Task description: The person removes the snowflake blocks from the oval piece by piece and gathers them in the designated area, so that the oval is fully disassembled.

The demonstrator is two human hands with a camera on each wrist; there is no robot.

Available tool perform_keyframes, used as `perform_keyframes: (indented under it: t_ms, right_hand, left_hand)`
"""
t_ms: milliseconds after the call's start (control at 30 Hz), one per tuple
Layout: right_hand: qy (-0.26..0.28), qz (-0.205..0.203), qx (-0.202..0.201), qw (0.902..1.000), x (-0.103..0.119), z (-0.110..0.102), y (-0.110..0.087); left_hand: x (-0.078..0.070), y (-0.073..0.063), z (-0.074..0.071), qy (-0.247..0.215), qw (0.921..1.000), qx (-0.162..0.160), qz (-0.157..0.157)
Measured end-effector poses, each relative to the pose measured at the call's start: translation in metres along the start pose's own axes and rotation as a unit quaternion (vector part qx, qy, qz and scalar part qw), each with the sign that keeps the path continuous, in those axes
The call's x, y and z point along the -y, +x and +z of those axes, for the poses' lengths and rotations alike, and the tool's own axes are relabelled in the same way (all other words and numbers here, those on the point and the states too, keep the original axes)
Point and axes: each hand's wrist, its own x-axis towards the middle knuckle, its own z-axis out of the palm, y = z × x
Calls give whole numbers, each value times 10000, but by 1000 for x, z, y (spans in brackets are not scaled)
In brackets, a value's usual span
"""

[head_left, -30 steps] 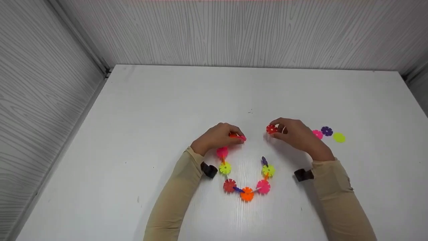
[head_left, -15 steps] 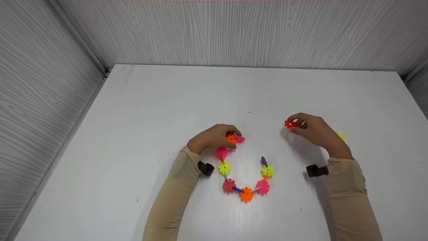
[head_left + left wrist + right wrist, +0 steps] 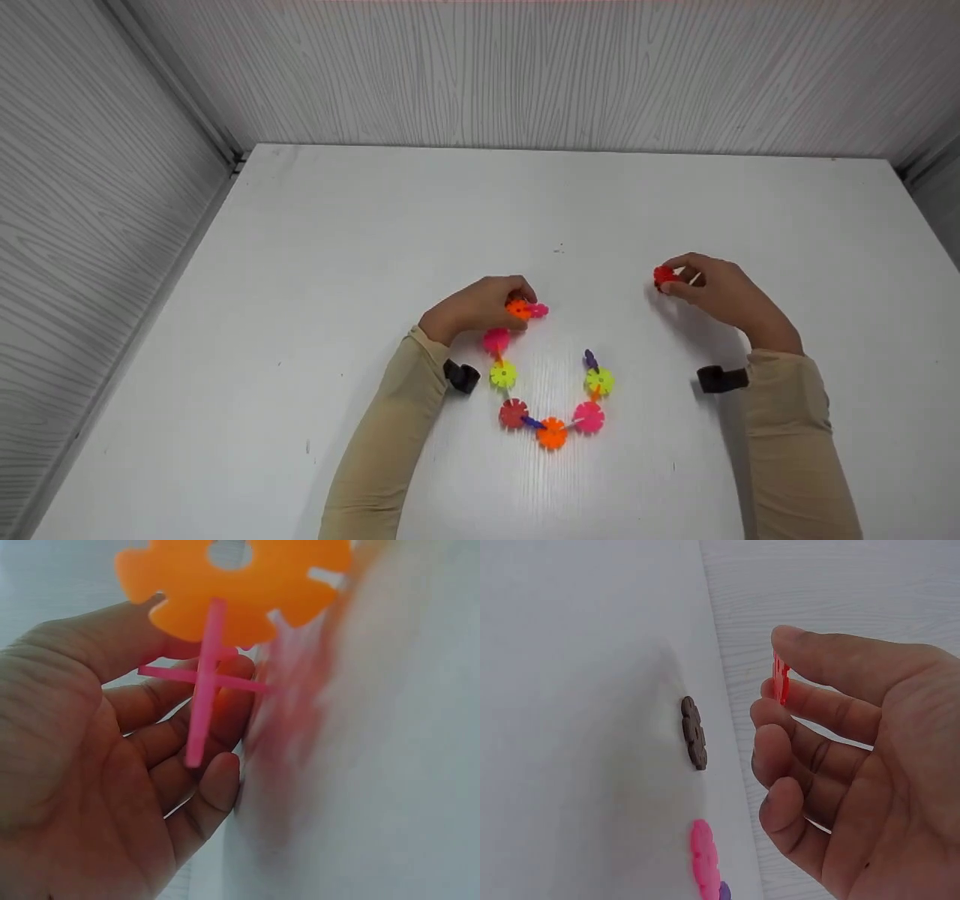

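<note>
Plainly, the table is white and smooth, marked by a few dark specks, with a grey wood-grained back wall behind it and a similar side wall on the left. Two beige sleeves reach in over it, a black camera at each wrist.

The right wrist view shows three loose discs on the table that the head view largely hides: a brown disc, a pink disc and, cut by the lower edge, a purple disc. The left wrist view turns an orange piece broadside, hole and slots visible, with two pink pieces crossing beside it. From the head, the chain of coloured discs lies in a U, open at the far side.

The left hand curls its fingers round the chain's far left end, an orange disc between thumb and fingers; how firmly, I cannot tell. The right hand, well apart from the chain, pinches a red disc above the table, its other fingers loosely bent.
</note>
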Motion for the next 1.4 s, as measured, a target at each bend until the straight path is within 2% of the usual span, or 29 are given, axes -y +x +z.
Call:
perform_keyframes:
  t_ms: [567, 800, 1033, 1400]
  right_hand:
    - [98, 477, 106, 9988, -24, -5, 3]
    - [97, 540, 14, 9985, -30, -3, 3]
    - [-298, 668, -228, 9971, -32, -4, 2]
    - [-729, 578, -454, 9946, -31, -2, 5]
  left_hand:
    - [-1, 2, -1, 61, 9999, -102, -23]
    - [1, 0, -1, 27, 9997, -165, 180]
    - [-1, 1, 0, 65, 9997, -150, 191]
    - [-1, 1, 2, 20, 9998, -138, 132]
